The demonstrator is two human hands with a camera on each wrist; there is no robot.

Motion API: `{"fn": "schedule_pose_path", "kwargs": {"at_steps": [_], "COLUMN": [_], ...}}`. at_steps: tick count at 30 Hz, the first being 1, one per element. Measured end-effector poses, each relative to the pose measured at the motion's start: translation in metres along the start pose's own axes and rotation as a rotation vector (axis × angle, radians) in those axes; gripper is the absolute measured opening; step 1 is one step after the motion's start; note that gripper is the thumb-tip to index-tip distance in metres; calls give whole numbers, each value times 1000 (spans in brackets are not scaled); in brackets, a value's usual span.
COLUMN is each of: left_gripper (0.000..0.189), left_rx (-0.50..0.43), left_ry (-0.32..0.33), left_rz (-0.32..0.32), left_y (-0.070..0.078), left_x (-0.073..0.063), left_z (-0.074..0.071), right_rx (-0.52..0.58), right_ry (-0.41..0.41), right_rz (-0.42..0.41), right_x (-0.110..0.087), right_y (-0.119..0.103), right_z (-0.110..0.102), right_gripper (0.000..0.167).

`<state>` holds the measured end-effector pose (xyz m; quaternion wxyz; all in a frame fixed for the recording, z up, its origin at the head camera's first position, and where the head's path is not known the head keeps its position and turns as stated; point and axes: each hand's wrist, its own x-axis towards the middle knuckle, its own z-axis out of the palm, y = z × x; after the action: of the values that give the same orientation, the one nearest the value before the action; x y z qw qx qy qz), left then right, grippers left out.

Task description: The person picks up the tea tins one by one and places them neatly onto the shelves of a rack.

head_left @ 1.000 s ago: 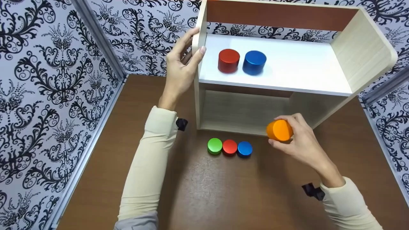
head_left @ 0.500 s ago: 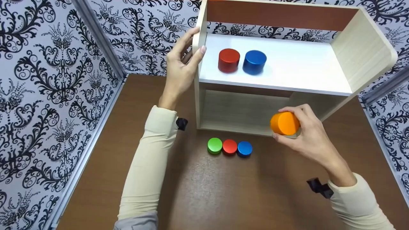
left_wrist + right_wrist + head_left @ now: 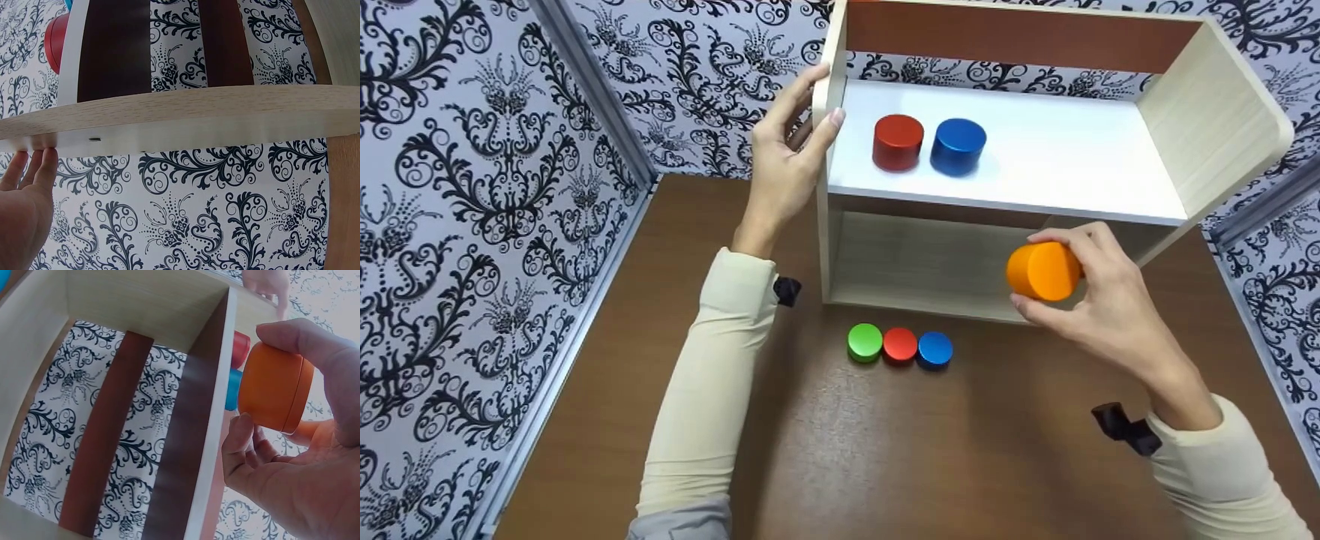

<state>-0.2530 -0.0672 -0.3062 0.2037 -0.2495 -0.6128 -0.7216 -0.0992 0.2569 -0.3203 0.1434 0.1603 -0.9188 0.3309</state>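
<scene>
At three o'clock in the head view: an orange squat, smooth cylinder (image 3: pixel 1042 271), up off the brown tabletop (image 3: pixel 915 450) and tilted, one flat end turned toward the viewer. Bare right hand (image 3: pixel 1121 307) grips it round the sides, fingers and thumb spread to its width. Seen against the lower opening of a pale wood-grain shelf unit (image 3: pixel 1249 112) with a white shelf board (image 3: pixel 1080 157); gap to the board's edge, cannot tell.

Bare left hand (image 3: pixel 791 157), toward eleven o'clock, holds the unit's nine-o'clock side panel (image 3: pixel 834 45) narrowly, thumb on the front edge, fingers on the outer face.

On the board, one o'clock: glossy red cylinder (image 3: pixel 898 142), and just beside it a glossy blue cylinder (image 3: pixel 958 148), both upright.

On the tabletop, five o'clock, a close row running nine-to-three: small green cylinder (image 3: pixel 865 343), small red cylinder (image 3: pixel 900 345), small blue cylinder (image 3: pixel 935 350).
</scene>
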Motion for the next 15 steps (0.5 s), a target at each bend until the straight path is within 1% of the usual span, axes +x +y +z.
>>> {"fn": "schedule_pose_path", "kwargs": {"at_steps": [8, 15], "left_gripper": [47, 47], "left_rx": [5, 4], "left_ry": [4, 0], "left_rz": [-10, -16], "left_y": [0, 0], "left_x": [0, 0], "left_z": [0, 0], "right_rx": [-18, -27], "right_ry": [7, 13], "right_rz": [-3, 1], "right_x": [8, 15], "right_y": [-8, -10], "right_z": [-10, -15], "right_gripper": [62, 62]}}
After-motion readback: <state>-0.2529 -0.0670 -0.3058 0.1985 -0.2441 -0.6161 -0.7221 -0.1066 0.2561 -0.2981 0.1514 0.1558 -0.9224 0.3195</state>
